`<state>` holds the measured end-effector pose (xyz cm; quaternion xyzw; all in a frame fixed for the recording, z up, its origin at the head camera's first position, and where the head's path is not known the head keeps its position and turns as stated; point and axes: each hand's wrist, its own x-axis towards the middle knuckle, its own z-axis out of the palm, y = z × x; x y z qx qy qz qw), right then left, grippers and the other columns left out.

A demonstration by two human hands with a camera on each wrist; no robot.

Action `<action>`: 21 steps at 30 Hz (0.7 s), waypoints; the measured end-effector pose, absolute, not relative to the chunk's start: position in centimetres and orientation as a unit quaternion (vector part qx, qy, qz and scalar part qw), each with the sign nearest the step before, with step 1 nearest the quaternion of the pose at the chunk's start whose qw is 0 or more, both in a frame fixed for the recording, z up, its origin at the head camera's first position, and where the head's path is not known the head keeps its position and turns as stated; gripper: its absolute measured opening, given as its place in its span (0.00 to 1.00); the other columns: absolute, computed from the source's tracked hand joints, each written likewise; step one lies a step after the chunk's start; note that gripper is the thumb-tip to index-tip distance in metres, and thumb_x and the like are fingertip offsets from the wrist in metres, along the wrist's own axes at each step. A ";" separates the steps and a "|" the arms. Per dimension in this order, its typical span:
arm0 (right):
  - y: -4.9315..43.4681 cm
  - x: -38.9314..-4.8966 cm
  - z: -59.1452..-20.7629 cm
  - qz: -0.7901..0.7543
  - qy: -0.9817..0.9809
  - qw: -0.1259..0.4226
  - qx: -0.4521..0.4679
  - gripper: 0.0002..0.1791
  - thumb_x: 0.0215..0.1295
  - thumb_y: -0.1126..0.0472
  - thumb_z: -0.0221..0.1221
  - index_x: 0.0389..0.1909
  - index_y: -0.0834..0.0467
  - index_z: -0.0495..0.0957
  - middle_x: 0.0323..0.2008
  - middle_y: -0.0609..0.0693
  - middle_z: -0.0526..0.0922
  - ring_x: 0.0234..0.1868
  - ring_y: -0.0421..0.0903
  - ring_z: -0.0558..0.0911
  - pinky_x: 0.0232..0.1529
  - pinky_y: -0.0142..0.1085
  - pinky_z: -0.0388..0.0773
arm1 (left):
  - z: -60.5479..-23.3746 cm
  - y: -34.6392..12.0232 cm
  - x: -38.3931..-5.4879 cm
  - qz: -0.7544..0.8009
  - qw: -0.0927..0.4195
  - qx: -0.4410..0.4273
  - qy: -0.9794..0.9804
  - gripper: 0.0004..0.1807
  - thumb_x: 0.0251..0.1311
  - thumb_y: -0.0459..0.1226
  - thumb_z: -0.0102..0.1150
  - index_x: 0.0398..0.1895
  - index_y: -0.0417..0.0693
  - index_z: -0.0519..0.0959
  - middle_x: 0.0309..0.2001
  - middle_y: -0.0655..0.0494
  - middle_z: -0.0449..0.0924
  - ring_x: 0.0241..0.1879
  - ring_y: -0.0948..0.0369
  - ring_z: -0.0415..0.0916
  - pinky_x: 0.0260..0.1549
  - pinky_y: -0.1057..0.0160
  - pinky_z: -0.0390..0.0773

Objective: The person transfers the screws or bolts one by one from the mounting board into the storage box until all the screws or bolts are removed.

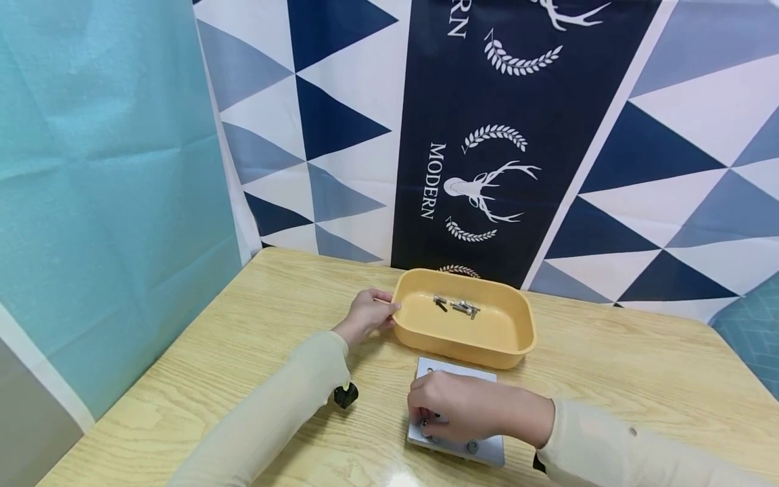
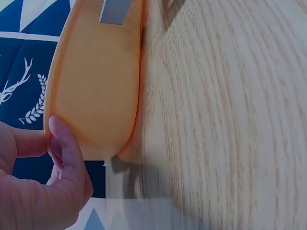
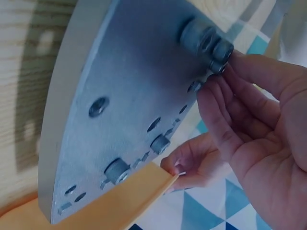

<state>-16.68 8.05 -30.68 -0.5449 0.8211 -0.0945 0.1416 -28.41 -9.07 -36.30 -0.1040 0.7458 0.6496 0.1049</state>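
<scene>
My left hand (image 1: 370, 312) pinches the left end of the yellow plastic tray (image 1: 453, 345) at its rim; in the left wrist view thumb and fingers lie on either side of the wall. Several small screws (image 1: 465, 308) lie in the tray. In front of it sits a thick silver metal plate (image 3: 129, 62) with holes. My right hand (image 1: 456, 406) is over the plate's near left part. In the right wrist view its thumb and fingertips pinch a small socket head screw (image 3: 222, 50) beside a larger bolt (image 3: 197, 36). Other screws (image 3: 116, 170) stand in the plate.
A wood-grain table (image 1: 292, 406) carries the tray and plate. Behind the tray hangs a patterned cloth (image 1: 347, 128) with triangles and deer heads. A teal cloth (image 1: 109, 169) hangs at the left. Black wrist mounts (image 1: 345, 395) show under the sleeves.
</scene>
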 end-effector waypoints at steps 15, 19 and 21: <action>7.8 -15.9 -31.0 -0.149 0.844 0.137 -0.497 0.07 0.55 0.68 0.64 0.24 0.53 0.79 0.19 0.39 0.75 0.23 0.26 0.68 0.24 0.15 0.68 | -36.1 -8.8 -28.0 0.647 0.101 -0.101 0.749 0.12 0.60 0.30 0.60 0.46 0.35 0.74 0.32 0.51 0.73 0.21 0.66 0.72 0.29 0.69 0.84; 8.0 -15.7 -31.1 -0.151 0.842 0.132 -0.502 0.07 0.55 0.68 0.65 0.24 0.53 0.79 0.19 0.39 0.75 0.23 0.25 0.68 0.25 0.15 0.68 | -36.2 -8.8 -27.9 0.644 0.098 -0.105 0.751 0.12 0.60 0.30 0.60 0.46 0.35 0.74 0.32 0.51 0.73 0.21 0.66 0.72 0.30 0.68 0.84; 8.1 -15.6 -31.1 -0.150 0.839 0.127 -0.507 0.07 0.55 0.68 0.64 0.24 0.53 0.79 0.19 0.39 0.75 0.23 0.25 0.67 0.25 0.15 0.68 | -36.1 -8.8 -27.8 0.643 0.098 -0.104 0.752 0.13 0.60 0.30 0.60 0.46 0.35 0.73 0.31 0.51 0.73 0.21 0.66 0.72 0.30 0.68 0.84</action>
